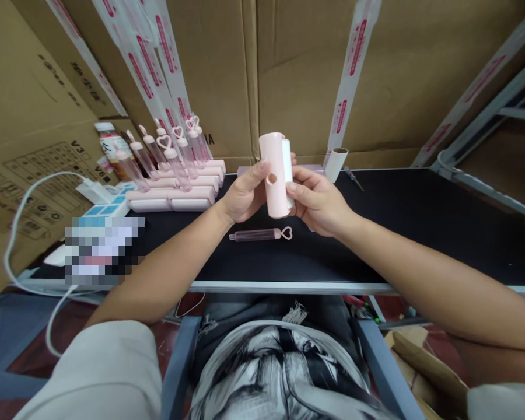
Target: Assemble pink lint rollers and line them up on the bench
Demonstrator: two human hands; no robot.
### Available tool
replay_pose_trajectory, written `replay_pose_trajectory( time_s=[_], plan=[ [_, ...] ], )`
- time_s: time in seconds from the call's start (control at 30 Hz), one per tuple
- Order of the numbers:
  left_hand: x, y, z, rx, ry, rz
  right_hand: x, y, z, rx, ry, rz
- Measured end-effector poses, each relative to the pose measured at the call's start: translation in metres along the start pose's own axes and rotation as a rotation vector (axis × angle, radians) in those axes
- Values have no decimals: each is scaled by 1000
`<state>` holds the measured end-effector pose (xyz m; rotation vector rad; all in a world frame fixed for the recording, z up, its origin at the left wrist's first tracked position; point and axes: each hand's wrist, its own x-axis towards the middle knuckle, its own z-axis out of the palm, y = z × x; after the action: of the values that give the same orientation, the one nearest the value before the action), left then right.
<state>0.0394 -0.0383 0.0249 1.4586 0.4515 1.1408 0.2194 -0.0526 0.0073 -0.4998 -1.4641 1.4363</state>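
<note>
Both my hands hold a pink cylindrical case (275, 169) upright above the black table (420, 221). A white roll sits inside it along its right side. My left hand (244, 195) grips the case from the left, thumb near a round hole in its front. From the right, my right hand (317, 201) pinches it with thumb and fingers. Below the hands, a clear pink handle with a heart-shaped end (261, 234) lies flat on the table.
A stack of pink cases with several heart-topped handles (175, 175) stands at the back left. A loose white roll (336, 164) stands behind my right hand. A white power strip and cable (97, 192) lie at the left. Cardboard boxes (227, 70) wall the back.
</note>
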Motion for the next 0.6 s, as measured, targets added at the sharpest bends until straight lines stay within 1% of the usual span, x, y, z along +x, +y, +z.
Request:
replay_pose_trajectory(
  time_s=[0.07, 0.1, 0.17, 0.23, 0.3, 0.37, 0.43, 0.47, 0.5, 0.6],
  plan=[
    [2, -1, 0, 35, 38, 19, 2, 5, 0, -42, 11, 27],
    [3, 1, -2, 65, 71, 32, 3, 9, -1, -104, 22, 30],
    [3, 7, -7, 128, 159, 52, 2, 17, -2, -338, -5, 11],
    [3, 16, -17, 183, 239, 41, -1, 24, -2, -661, -135, -46],
    [3, 26, -28, 226, 287, 16, -6, 28, -1, -961, -319, -105],
    [3, 33, -38, 254, 313, -3, -9, 29, 2, -1159, -461, -125],
    [3, 37, -47, 268, 340, -19, -11, 25, 2, -1245, -514, -142],
    [4, 38, -50, 273, 352, -31, -12, 21, 1, -1242, -500, -177],
    [4, 39, -52, 277, 364, -43, -11, 17, -2, -1216, -459, -233],
    [4, 39, -56, 259, 379, -52, -9, 2, -14, -1103, -244, -428]
  ],
)
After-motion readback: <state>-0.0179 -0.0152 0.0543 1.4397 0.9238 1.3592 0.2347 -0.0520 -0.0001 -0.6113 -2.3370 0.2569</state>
